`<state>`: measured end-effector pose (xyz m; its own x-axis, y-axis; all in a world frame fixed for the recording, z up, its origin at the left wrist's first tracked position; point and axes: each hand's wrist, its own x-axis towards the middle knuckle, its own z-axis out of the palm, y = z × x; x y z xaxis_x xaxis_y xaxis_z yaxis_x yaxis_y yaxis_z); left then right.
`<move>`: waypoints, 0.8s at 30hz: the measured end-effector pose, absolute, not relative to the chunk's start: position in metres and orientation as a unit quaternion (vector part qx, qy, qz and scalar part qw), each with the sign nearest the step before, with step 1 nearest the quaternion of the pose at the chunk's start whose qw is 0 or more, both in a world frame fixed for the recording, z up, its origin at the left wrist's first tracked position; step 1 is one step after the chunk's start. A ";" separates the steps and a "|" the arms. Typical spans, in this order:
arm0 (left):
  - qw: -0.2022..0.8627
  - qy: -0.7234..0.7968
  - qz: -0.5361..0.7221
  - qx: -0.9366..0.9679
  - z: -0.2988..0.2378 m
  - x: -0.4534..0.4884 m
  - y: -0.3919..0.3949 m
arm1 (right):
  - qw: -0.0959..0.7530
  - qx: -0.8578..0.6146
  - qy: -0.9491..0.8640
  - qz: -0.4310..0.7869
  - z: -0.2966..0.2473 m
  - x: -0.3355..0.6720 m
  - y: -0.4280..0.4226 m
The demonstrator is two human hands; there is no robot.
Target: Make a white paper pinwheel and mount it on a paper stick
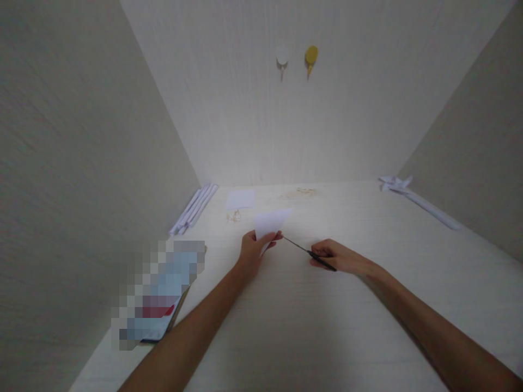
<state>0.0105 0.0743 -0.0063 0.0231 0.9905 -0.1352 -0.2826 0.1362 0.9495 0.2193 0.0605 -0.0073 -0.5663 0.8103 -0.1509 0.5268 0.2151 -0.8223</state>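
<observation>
Above the pale worktop (286,332), my left grip (251,251) pinches the white paper (269,222), its sharp corner pointing forward and right. My right grip (337,256) curls around the black handles of the scissors (314,255), whose long axis slants forward-left, tip just beside my left grip.
</observation>
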 end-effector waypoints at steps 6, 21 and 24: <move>0.603 0.447 0.528 0.397 -0.009 0.012 0.074 | 0.144 -0.402 -0.735 0.527 -0.001 0.222 0.059; 0.620 0.432 0.533 0.381 -0.007 0.014 0.071 | 0.114 -0.361 -0.719 0.583 0.005 0.225 0.058; 0.623 0.426 0.536 0.378 -0.007 0.014 0.071 | 0.113 -0.360 -0.719 0.584 0.005 0.225 0.058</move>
